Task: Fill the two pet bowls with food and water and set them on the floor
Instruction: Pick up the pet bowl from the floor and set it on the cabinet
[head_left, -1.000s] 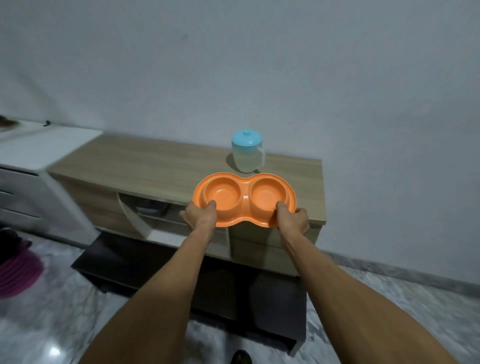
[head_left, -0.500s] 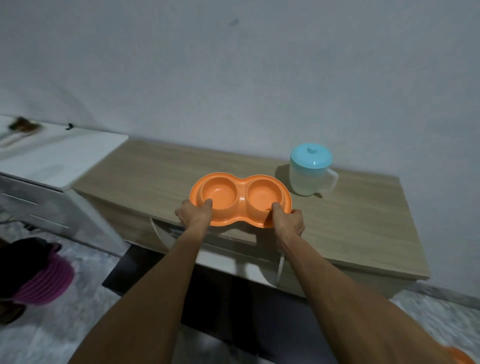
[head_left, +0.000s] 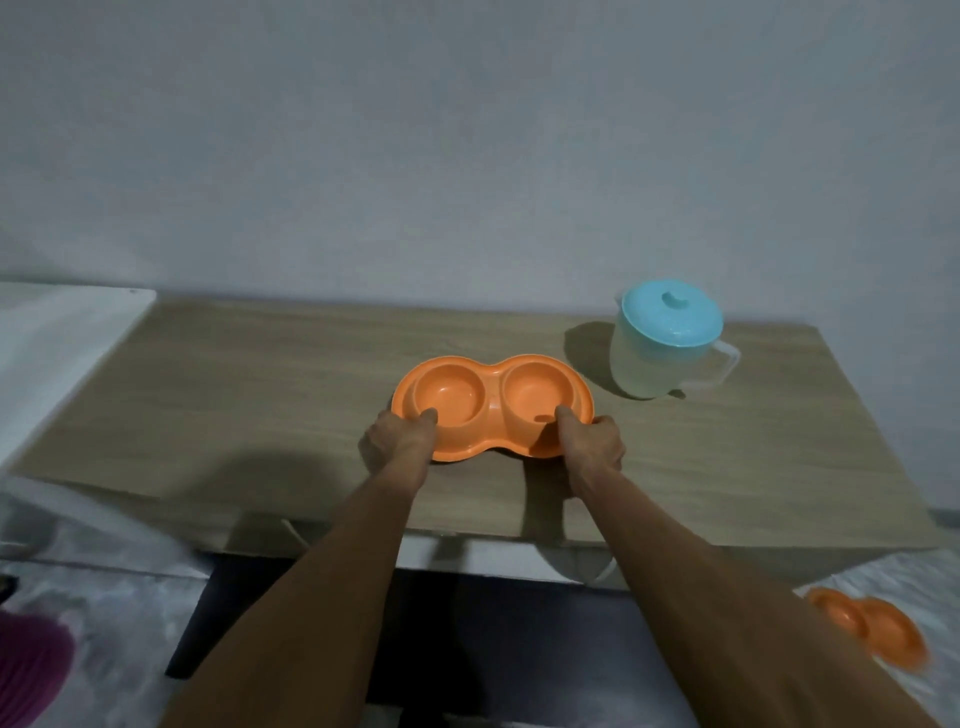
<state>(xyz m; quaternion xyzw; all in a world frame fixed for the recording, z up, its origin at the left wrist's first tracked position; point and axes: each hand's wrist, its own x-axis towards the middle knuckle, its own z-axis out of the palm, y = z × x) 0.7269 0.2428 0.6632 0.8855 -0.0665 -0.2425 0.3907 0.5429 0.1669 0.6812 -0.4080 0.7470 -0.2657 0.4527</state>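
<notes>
Head view: I see both my hands on the orange double bowl (head_left: 491, 405), which sits on the wooden table (head_left: 249, 395) near its front edge, roughly mid-table. My left hand (head_left: 400, 441) has its fingers curled round the bowl's near-left rim, thumb over the lip of the left cup; my right hand (head_left: 592, 441) grips the near-right rim the same way, thumb at the right cup. Both cups look empty. Can't tell if the bowl's base is fully down or a bit off the wood. A clear jug w/ blue lid (head_left: 667, 345) stands upright just right of the bowl, not touching. A 2nd orange bowl (head_left: 872, 629) lies on the floor, lower right, blurred.
</notes>
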